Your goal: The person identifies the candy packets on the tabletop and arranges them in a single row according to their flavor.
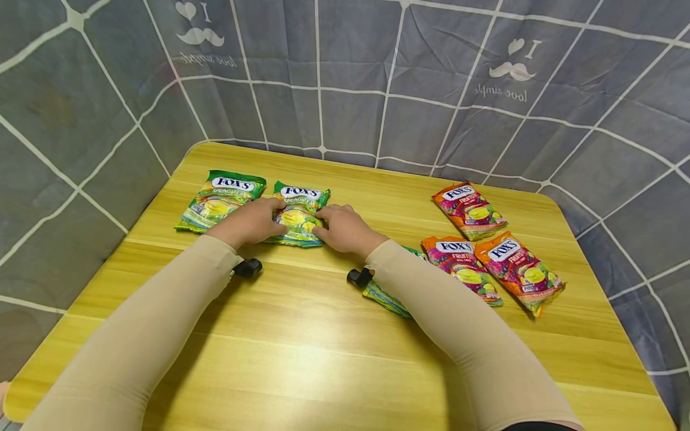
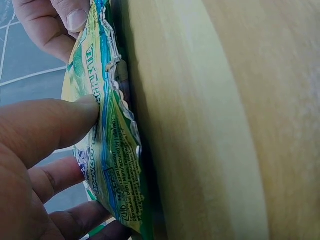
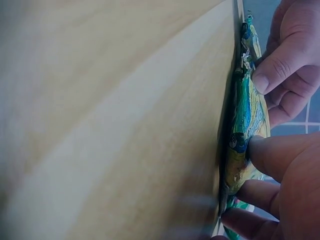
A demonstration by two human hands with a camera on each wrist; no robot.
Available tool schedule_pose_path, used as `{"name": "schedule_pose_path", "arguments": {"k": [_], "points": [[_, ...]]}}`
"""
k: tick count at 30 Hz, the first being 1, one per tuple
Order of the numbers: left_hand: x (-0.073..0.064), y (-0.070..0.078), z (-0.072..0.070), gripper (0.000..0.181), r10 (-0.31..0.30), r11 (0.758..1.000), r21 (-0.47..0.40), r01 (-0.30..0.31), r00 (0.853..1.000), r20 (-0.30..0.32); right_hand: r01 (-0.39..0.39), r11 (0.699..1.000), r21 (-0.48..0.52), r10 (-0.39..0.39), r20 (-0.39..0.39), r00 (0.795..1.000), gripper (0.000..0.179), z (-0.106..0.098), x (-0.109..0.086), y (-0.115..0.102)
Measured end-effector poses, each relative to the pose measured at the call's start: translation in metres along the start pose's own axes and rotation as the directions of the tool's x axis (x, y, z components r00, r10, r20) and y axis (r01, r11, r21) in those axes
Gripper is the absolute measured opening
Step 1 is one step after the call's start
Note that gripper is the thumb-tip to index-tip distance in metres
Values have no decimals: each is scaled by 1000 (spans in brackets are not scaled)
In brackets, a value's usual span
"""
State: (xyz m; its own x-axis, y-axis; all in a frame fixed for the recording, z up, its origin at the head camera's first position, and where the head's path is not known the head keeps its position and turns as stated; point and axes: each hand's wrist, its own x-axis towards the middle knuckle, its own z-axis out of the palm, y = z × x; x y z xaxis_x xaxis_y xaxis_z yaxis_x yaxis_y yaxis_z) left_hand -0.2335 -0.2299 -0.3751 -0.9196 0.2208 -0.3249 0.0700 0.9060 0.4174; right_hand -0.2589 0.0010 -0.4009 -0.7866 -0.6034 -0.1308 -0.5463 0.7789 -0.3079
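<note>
A green FOX'S Spring Tea candy bag (image 1: 298,216) lies face up on the table between my hands. My left hand (image 1: 250,222) grips its left side; in the left wrist view the thumb (image 2: 75,117) presses on the bag's face with fingers at the edge. From the opposite side my right hand (image 1: 345,230) holds the bag, thumb on top and fingers along the edge in the right wrist view. Just left of it lies another green candy bag (image 1: 223,200), partly behind my left hand. A third green bag (image 1: 385,297) is mostly hidden beneath my right forearm.
Three orange FOX'S Fruits bags lie at the right: one farther back (image 1: 469,211), one partly covered by my forearm (image 1: 458,263), one nearer the right edge (image 1: 520,272). A grey checked curtain (image 1: 350,120) surrounds the wooden table (image 1: 302,335) at the back and sides.
</note>
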Motion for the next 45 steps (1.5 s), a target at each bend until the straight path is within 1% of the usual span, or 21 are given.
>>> {"name": "schedule_pose_path", "arguments": {"k": [8,15,29,33,45], "points": [[0,0,1,74,-1,1000,0,1,1000,3,0,1000,5,0,-4,1000,55,1,0,0],[0,0,1,73,-3,1000,2,3,1000,-7,-6,1000,19,6,-7,1000,55,1,-1,0],[0,-3,4,73,7,1000,-17,-7,1000,-21,-26,999,25,26,-8,1000,54,4,-1,0],[0,-4,4,73,8,1000,-28,-9,1000,-25,-34,999,40,34,-12,999,54,4,-1,0],[-2,-11,9,71,27,999,-42,-31,996,-84,-47,995,88,51,-37,998,55,8,-3,2]]}}
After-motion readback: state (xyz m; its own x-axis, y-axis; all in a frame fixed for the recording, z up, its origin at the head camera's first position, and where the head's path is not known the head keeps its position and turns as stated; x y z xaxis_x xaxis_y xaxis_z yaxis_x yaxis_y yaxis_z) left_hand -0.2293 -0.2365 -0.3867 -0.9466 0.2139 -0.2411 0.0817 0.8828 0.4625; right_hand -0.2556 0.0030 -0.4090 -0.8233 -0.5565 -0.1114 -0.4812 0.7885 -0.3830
